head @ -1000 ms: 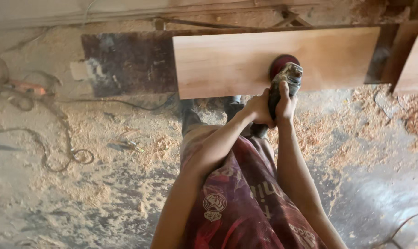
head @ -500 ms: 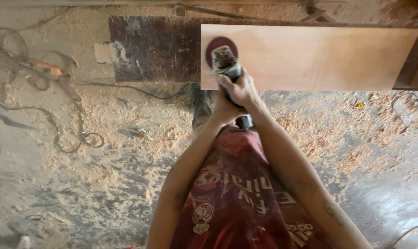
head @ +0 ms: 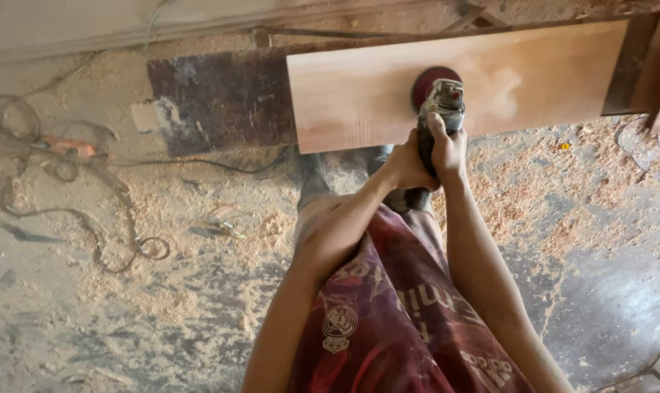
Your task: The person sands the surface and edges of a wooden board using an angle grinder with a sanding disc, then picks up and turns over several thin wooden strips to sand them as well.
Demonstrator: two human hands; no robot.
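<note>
A handheld sander (head: 438,109) is gripped by both hands: the left hand (head: 405,166) is wrapped shut around the rear of its body, and the right hand (head: 450,149) is closed around it just ahead, thumb laid along the top. The sander's red disc (head: 426,78) is pressed onto a pale wooden board (head: 359,91), just beyond the hands. The board is laid on a dark desk (head: 213,98). Sawdust and a cable (head: 90,225) are spread over the floor (head: 126,306).
</note>
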